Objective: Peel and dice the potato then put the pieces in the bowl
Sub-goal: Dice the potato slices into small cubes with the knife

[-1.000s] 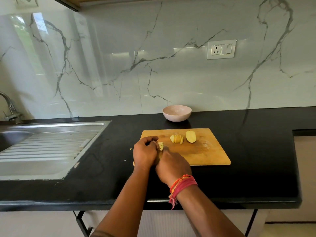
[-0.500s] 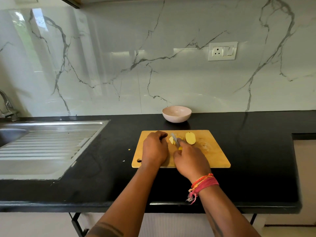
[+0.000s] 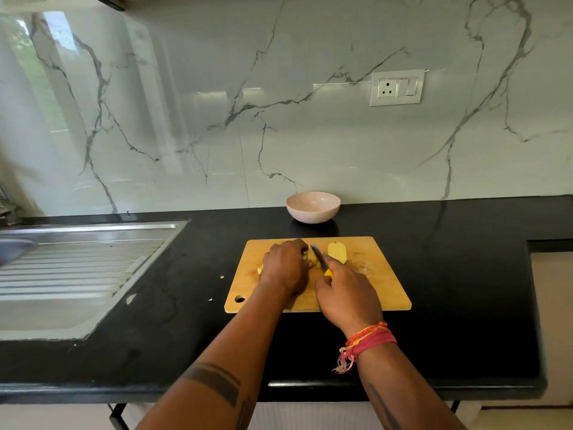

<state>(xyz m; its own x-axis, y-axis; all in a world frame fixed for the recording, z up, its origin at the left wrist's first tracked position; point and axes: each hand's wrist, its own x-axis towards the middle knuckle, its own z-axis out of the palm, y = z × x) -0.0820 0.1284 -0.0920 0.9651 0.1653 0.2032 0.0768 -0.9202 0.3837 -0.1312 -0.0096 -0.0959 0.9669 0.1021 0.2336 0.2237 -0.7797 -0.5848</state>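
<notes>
Surface: a glossy black stone countertop runs the full width in front of you, its front edge rounded. Behind it stands a white marble-look backsplash with grey veins, carrying a white wall socket and switch plate.

Left side: a stainless steel sink with a ribbed drainboard is set into the counter. A few pale scraps lie on the black stone between drainboard and board.

Centre: a rectangular wooden cutting board with a hanging hole at its near left corner. On it, your left hand curls its fingers over a cluster of peeled yellow potato slices, pinning them down. Your right hand, wearing red and orange thread bands on the wrist, grips a small knife with a yellow handle and grey blade; the blade lies against the slices. Just right of the blade rests a separate peeled potato half, cut face up.

Rear: a round pale pink bowl sits on the counter just beyond the board, near the wall.
</notes>
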